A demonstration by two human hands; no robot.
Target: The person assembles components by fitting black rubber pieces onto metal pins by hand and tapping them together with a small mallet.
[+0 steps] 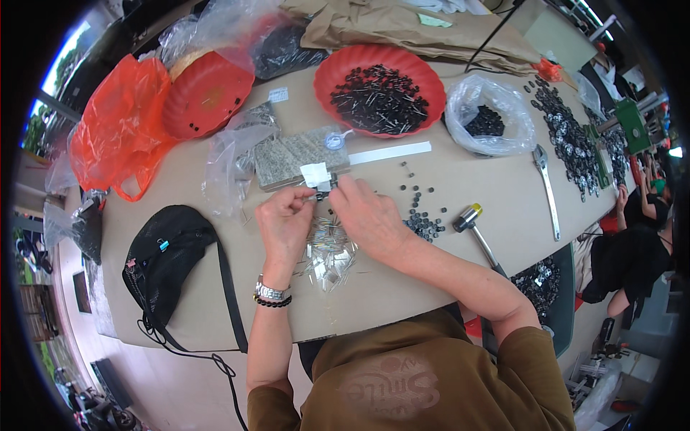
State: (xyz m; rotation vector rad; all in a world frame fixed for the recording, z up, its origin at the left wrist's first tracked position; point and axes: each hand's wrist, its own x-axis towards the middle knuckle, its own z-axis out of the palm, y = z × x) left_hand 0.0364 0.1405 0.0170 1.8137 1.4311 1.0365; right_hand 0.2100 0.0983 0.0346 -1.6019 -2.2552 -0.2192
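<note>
In the middle of the table, my two hands work close together at the near edge of a speckled grey stone block. My left hand is pinched, with a small black part at its fingertips. The fingers of my right hand are closed and point down beside it; whatever they grip is too small and hidden to make out. A white paper slip lies against the block just beyond my fingertips. Below and between my wrists spreads a pile of thin metal pins. Small black cylinders lie loose right of my right hand.
A red scalloped bowl holds black parts and pins. Nearby are a clear bag of black parts, an adjustable wrench, a yellow-tipped mallet, a black mesh bag and an orange plastic bag. People sit at far right.
</note>
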